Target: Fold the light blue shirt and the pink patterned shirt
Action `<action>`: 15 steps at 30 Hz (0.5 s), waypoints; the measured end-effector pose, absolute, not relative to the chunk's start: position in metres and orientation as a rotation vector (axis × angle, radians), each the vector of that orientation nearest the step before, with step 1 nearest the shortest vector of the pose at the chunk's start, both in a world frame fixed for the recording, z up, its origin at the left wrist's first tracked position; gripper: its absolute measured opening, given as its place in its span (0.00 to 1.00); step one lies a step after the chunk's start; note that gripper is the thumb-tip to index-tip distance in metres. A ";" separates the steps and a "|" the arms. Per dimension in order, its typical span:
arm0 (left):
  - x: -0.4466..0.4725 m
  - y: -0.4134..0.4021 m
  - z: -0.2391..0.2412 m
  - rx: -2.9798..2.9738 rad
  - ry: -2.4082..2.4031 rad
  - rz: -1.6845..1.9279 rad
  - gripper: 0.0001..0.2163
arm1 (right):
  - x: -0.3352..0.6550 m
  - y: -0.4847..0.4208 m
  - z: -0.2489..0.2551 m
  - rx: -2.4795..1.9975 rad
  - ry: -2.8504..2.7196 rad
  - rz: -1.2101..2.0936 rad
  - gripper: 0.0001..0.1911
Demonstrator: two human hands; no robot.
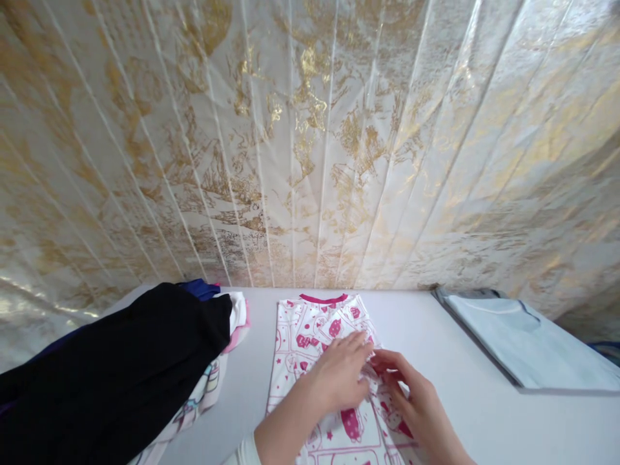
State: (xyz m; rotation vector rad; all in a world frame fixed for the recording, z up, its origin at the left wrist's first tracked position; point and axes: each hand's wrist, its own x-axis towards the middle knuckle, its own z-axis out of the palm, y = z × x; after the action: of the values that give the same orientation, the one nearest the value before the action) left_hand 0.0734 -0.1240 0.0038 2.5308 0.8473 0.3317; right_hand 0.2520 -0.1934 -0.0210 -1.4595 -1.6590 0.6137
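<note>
A white shirt with a pink print and a pink collar lies folded lengthwise on the white table. My left hand rests on its middle, fingers pinching a fold of the fabric at the right edge. Beside it, my right hand grips the same fold of the shirt, fingers curled round the cloth. Both hands meet at the shirt's right side.
A pile of clothes topped by a black garment lies at the left, with white, pink and blue pieces beneath. A folded pale garment on a flat grey board sits at the right. A gold-patterned wall rises behind the table.
</note>
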 end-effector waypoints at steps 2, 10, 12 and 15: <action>0.077 -0.132 0.010 2.541 0.820 0.335 0.31 | 0.254 -0.191 -0.024 -1.452 -1.576 0.588 0.17; 0.090 -0.134 0.015 2.595 1.024 0.427 0.18 | 0.257 -0.190 -0.032 -1.443 -1.461 0.643 0.20; 0.090 -0.130 0.013 2.595 1.012 0.440 0.19 | 0.254 -0.190 -0.029 -1.434 -1.455 0.668 0.20; 0.092 -0.127 0.011 2.667 1.040 0.415 0.18 | 0.251 -0.189 -0.023 -1.434 -1.450 0.690 0.19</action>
State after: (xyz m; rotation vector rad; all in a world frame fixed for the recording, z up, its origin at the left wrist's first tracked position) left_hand 0.0919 -0.1272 0.0114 2.6673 1.0404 0.4153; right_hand 0.2509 -0.1895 -0.0230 -1.4341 -1.4502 0.6901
